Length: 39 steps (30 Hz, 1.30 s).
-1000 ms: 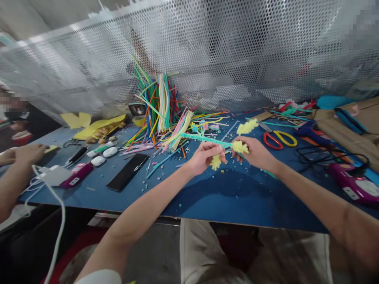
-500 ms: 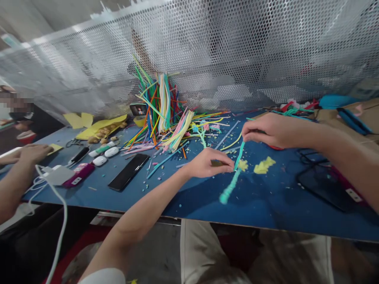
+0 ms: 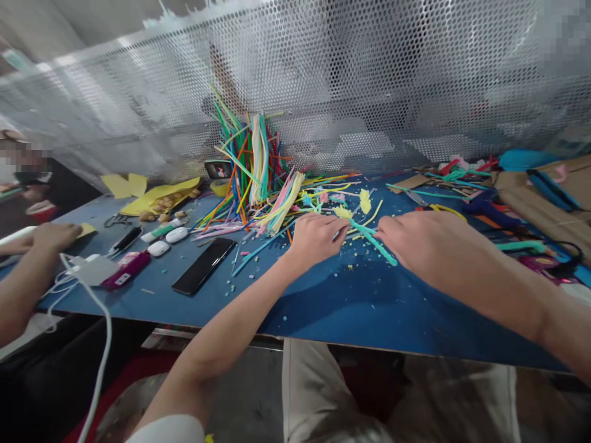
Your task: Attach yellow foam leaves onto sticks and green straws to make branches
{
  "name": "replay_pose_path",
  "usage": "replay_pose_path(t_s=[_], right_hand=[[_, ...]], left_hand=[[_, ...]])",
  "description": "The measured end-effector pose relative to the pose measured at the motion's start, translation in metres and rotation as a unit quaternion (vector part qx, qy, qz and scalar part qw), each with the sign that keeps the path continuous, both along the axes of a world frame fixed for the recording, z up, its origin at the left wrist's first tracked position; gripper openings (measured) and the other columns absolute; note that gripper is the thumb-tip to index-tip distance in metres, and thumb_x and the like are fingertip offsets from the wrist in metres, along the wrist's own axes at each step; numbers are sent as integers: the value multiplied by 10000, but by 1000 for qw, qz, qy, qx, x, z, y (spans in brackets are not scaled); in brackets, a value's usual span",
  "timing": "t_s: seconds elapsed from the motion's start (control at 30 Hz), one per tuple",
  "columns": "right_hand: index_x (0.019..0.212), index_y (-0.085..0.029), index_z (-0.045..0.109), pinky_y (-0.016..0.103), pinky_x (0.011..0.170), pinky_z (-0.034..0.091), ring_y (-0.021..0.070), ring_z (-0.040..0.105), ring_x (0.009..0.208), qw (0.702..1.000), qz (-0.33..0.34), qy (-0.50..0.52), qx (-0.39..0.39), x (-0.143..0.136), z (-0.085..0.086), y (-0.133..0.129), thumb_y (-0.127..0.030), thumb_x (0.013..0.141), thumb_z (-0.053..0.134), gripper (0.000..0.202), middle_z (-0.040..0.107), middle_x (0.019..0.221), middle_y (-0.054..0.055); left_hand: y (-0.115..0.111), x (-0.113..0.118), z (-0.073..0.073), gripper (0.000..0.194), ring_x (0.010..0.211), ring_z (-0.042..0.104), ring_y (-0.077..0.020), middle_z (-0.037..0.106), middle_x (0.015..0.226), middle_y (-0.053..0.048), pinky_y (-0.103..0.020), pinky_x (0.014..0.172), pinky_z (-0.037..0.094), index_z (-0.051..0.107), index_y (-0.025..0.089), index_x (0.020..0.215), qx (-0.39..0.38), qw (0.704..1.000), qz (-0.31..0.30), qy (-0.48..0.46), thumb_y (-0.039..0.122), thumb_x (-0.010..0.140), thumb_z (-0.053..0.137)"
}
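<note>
Between my hands is a turquoise pipe cleaner stem (image 3: 382, 251), its thicker end pointing toward me on the right. Fuzzy yellow pipe-cleaner tufts (image 3: 365, 201) stand at its far end, just beyond my fingers. My left hand (image 3: 319, 240) is closed in a pinch on the stem near the tufts. A slim dark item, partly hidden, also shows at those fingers. My right hand (image 3: 413, 240) has its fingers closed on a turquoise strand running from the stem; its fingertips are partly hidden.
Behind my hands stands a large bundle of coloured pipe cleaners (image 3: 256, 160). A black phone (image 3: 204, 266) lies left, near a purple power bank (image 3: 125, 271). Pliers and scissors (image 3: 489, 209) lie right. Another person's hand (image 3: 55, 237) rests at the far left. A perforated metal screen (image 3: 369, 86) borders the back.
The stem has swung round, so its thick end points right and its yellow tufts lie beyond my hands. My right hand has come lower; my left hand has risen slightly.
</note>
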State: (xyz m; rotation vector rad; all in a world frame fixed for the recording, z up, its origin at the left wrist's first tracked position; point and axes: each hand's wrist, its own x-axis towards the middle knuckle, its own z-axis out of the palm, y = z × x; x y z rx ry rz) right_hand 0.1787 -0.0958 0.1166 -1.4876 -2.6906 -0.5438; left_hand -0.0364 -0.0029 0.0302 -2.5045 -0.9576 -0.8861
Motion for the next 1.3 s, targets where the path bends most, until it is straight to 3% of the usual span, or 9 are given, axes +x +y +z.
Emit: replay_pose_path(t_s=[0.23, 0.4, 0.57, 0.67, 0.87, 1.0, 1.13, 1.2, 1.3], right_hand=[[916, -144, 595, 323, 485, 328, 267, 719, 692, 994, -96, 10, -53, -27, -14, -22, 67, 783, 472, 278, 698, 747, 74], [916, -136, 598, 316, 501, 396, 241, 711, 671, 997, -48, 53, -41, -28, -40, -17, 34, 852, 447, 236, 702, 752, 89], [1032, -164, 607, 331, 580, 428, 232, 687, 750, 993, 41, 99, 50, -9, -67, 1, -58, 962, 369, 270, 719, 888, 111], [1056, -144, 620, 322, 636, 429, 227, 694, 803, 984, 58, 163, 39, 3, -76, 19, -168, 1027, 335, 288, 734, 926, 115], [1013, -178, 643, 314, 715, 460, 212, 695, 765, 928, -11, 372, 9, 22, -73, 49, -340, 1010, 428, 270, 745, 856, 81], [934, -212, 647, 314, 633, 499, 177, 650, 589, 859, -21, 497, -123, 18, -82, 50, -418, 958, 499, 255, 724, 765, 37], [891, -204, 631, 294, 531, 495, 158, 612, 522, 776, -9, 584, -238, 5, -95, 46, -441, 925, 522, 263, 699, 746, 36], [830, -197, 600, 284, 526, 472, 145, 581, 513, 774, 1, 586, -239, 4, -96, 49, -406, 917, 516, 241, 666, 713, 24], [804, -192, 591, 279, 547, 435, 148, 548, 560, 804, 41, 542, -240, 14, -92, 60, -358, 893, 518, 202, 619, 671, 8]], left_hand=[[-5, 8, -2, 197, 774, 710, -160, 777, 891, -27, -259, 643, 433, 756, 244, 947, -51, 990, 71, -107, 315, 926, 573], [-4, 7, 3, 230, 753, 697, -150, 760, 874, -43, -256, 730, 499, 745, 199, 915, -179, 957, 19, -229, 341, 927, 564], [1, 3, 10, 279, 624, 667, -126, 721, 770, -34, -238, 637, 516, 709, 152, 817, -331, 849, -69, -406, 420, 866, 645], [4, 3, 11, 289, 600, 656, -112, 714, 766, -30, -232, 617, 521, 701, 152, 800, -407, 766, -99, -489, 439, 784, 734], [0, 10, 9, 264, 569, 619, -89, 647, 709, 6, -270, 660, 582, 673, 137, 763, -547, 598, -156, -564, 337, 686, 827], [-10, 17, 10, 256, 595, 595, -75, 612, 702, 28, -290, 720, 600, 640, 154, 765, -592, 537, -181, -573, 305, 680, 828], [-20, 21, 7, 268, 596, 573, -86, 596, 667, 13, -303, 748, 597, 627, 157, 706, -590, 564, -195, -544, 365, 709, 796], [-21, 20, 2, 311, 613, 598, -116, 602, 644, -9, -323, 762, 590, 629, 151, 662, -599, 596, -218, -488, 419, 723, 774], [-18, 13, -3, 331, 635, 632, -152, 630, 627, -29, -304, 700, 558, 664, 147, 669, -630, 628, -263, -373, 454, 712, 781]])
